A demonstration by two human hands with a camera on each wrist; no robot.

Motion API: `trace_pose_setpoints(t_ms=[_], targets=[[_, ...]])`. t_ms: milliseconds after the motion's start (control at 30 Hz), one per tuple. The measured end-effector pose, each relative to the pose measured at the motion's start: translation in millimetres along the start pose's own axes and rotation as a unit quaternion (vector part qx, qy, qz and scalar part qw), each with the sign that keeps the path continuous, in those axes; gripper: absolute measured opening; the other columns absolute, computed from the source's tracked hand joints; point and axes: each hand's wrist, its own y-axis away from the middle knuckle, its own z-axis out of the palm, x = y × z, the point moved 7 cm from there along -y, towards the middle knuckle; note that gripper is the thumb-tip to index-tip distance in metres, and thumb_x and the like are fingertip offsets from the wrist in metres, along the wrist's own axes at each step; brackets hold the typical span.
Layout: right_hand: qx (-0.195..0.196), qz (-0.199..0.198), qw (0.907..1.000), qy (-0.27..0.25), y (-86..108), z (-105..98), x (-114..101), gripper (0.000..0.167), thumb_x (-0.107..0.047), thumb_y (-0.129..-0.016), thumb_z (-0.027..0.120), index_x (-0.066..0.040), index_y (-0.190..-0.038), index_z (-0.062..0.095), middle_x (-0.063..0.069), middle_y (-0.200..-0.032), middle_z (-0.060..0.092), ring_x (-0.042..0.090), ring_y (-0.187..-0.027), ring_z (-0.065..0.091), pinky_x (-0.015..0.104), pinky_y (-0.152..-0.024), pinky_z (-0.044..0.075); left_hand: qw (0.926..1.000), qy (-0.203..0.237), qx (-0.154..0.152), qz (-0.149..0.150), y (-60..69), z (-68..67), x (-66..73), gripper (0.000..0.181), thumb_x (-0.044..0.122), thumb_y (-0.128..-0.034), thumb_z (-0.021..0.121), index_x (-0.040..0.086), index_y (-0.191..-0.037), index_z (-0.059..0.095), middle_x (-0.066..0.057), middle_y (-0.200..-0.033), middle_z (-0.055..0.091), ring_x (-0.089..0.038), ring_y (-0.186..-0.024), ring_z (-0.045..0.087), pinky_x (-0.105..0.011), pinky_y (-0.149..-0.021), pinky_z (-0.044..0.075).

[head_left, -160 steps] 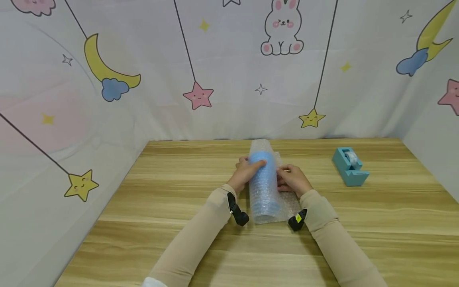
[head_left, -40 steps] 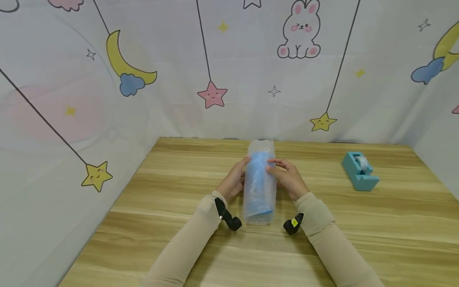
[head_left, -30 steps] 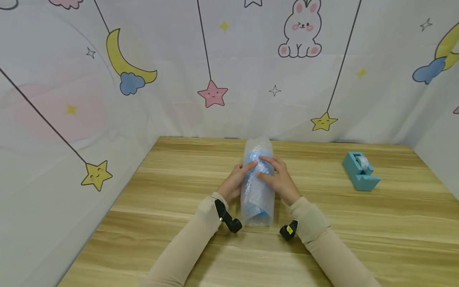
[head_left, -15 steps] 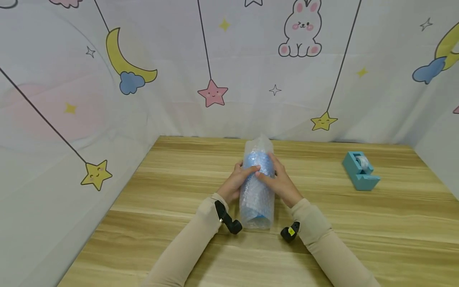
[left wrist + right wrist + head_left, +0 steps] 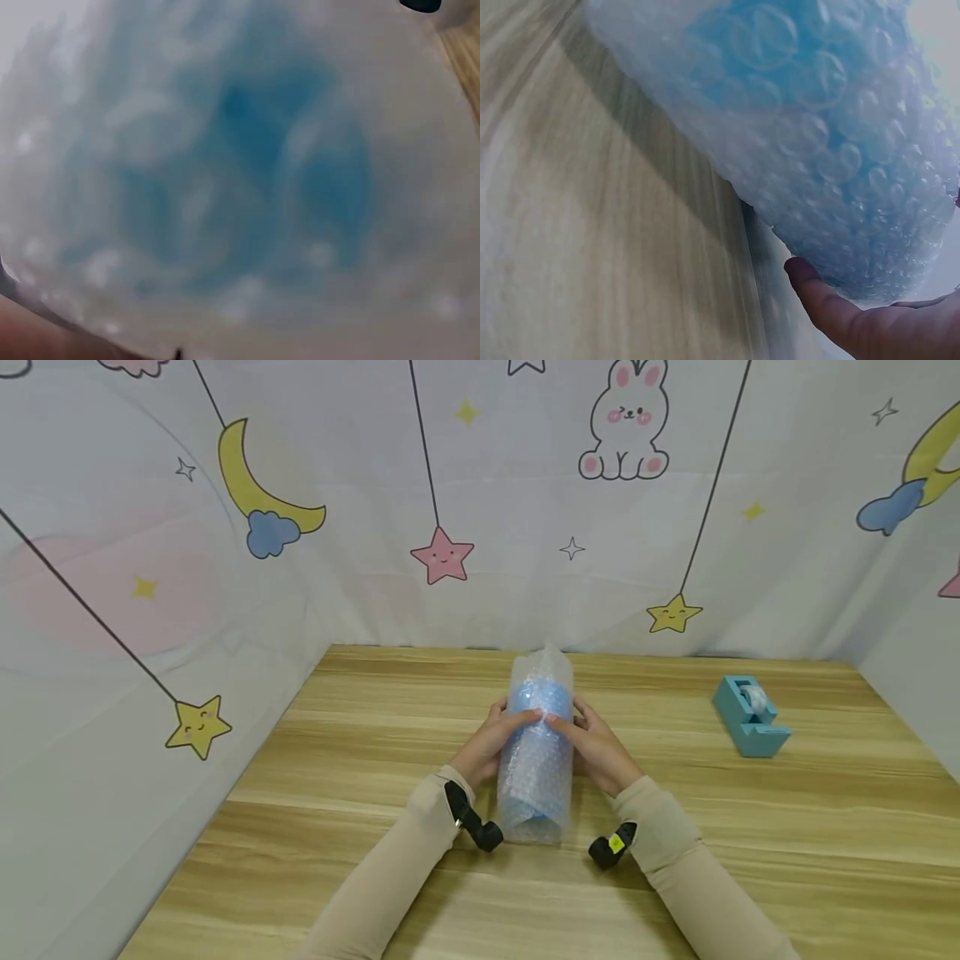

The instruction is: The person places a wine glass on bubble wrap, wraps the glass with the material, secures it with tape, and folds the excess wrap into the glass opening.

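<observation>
The left hand [image 5: 489, 745] is holding the bubble-wrap roll [image 5: 534, 777] at its left side, and the right hand [image 5: 602, 753] is holding it at the right. Both thumbs are lying on top, their tips being near each other. Through the roll's wrapping something blue [image 5: 546, 697] is showing. On the wooden table [image 5: 322, 810], a turquoise tape dispenser [image 5: 756, 743] is standing to the right, well apart from the hands. Behind, a white printed cloth [image 5: 510, 485] is hanging.

- Wears beige long sleeve on left arm [image 5: 397, 870], creased, thicker fold at wrist end.
- Wears matching beige sleeve on right arm [image 5: 708, 868], same fold.
- Carries black left wrist mount [image 5: 467, 810], bent, rounded end, small shiny spot.
- Carries black right wrist mount [image 5: 604, 854], rounded end, yellow patch [image 5: 617, 843].
- Shows bare left hand [image 5: 486, 745], bare right hand [image 5: 602, 750].
</observation>
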Motion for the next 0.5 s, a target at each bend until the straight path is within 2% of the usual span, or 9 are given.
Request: trace_pose_setpoints(t_ms=[267, 500], targets=[[-0.01, 0.013, 0.9998, -0.007, 2.5, -2.8, 3.5, 0.086, -0.034, -0.096, 0.057, -0.018, -0.155, -0.003, 0.022, -0.157, 0.012, 0.041, -0.137, 0.032, 0.055, -0.108, 0.034, 0.9999, -0.015, -0.002, 0.002, 0.4, 0.5, 0.2, 0.093, 0.035, -0.0845, 0.07, 0.02, -0.152, 0.007, -0.019, -0.143, 0.036, -0.037, -0.122, 0.048, -0.05, -0.098, 0.045], [-0.002, 0.018, 0.9998, -0.001, 5.7, -4.8, 4.0, 0.083, -0.033, -0.096, 0.058, -0.02, -0.156, 0.002, 0.021, -0.155, 0.019, 0.04, -0.135, 0.036, 0.054, -0.107, 0.036, 0.9998, -0.02, -0.006, -0.004, 2.0, 2.3, -0.1, 0.093, 0.034, -0.0842, 0.07, 0.02, -0.151, 0.008, -0.019, -0.143, 0.036, -0.037, -0.122, 0.049, -0.05, -0.097, 0.046]])
